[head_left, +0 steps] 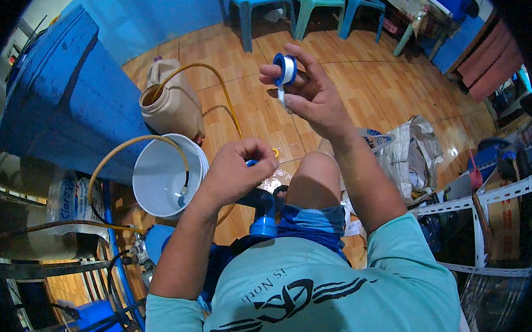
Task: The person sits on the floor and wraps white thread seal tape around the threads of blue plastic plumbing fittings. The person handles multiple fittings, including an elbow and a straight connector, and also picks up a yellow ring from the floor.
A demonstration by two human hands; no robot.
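My right hand is raised and closed on a roll of white thread seal tape on a blue spool. The spool sits around its fingers, and a loose white tape end hangs near the thumb. My left hand, lower and to the left, is closed with its fingers curled in. A bit of blue shows under those fingers, but what they hold is mostly hidden. Just below that hand, a blue plastic pipe fitting with a threaded end rests at my lap. Beyond the fingertips shows a small yellow ring-shaped piece.
On the left stand a white bucket and a beige jug, each with a yellowish hose in it, beside a large blue drum. A white sack and a metal rack are on the right. Plastic stools line the far wall.
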